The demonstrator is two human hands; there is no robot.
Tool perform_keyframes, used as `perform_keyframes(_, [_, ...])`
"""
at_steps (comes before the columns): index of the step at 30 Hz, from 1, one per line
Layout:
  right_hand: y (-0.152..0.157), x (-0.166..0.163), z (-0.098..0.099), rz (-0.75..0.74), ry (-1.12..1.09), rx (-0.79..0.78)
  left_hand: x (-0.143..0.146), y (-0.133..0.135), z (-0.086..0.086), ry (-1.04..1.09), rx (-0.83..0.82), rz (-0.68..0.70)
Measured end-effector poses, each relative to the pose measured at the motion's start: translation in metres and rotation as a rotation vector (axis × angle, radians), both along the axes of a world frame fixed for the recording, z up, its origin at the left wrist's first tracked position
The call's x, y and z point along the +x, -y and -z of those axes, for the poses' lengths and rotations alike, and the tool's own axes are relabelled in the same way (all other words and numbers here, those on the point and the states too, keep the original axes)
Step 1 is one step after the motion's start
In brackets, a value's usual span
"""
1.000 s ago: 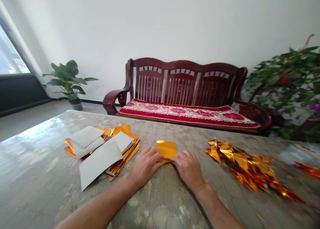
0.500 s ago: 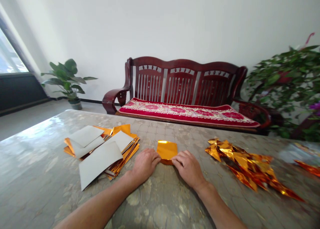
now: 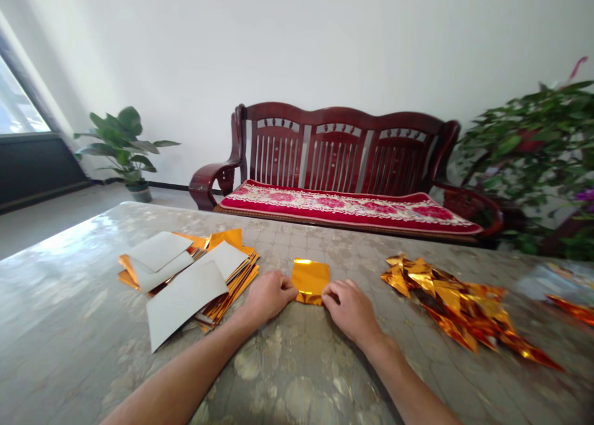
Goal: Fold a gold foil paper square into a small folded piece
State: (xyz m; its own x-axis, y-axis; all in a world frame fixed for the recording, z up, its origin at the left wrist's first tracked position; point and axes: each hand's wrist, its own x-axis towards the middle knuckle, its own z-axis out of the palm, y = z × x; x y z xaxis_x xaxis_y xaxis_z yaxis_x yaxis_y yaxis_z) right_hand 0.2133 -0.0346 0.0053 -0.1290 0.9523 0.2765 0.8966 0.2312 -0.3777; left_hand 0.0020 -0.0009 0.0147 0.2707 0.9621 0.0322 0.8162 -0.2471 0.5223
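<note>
Foil — between left grip and right grip, lower corners pinched in each

The foil sheet is glossy gold; the stacked sheets show pale grey and orange-gold; the foil pieces, gold and deep orange; the table, grey-brown with pale blotches and gridlines; the bench, dark red-brown; its mat, red with cream-and-pink flowers.

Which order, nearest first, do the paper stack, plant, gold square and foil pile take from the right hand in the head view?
From the right hand:
1. Gold square: at its fingertips, on the left.
2. Foil pile: on the table, to the right.
3. Paper stack: left, past the left hand.
4. Plant: far left, beyond the table.
</note>
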Motion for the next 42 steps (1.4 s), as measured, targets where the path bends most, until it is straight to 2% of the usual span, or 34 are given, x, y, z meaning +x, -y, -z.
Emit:
perform_keyframes(11, [0.0020,-0.0006,0.0006,0.013,0.072,0.022,0.0007,-0.0034,0.0048,-0.092,0.132,-0.005])
perform_keyframes(42, [0.0012,-0.0037,-0.0015,0.047,0.085,-0.019,0.0038,-0.0012,0.0009,-0.247,0.172,0.011])
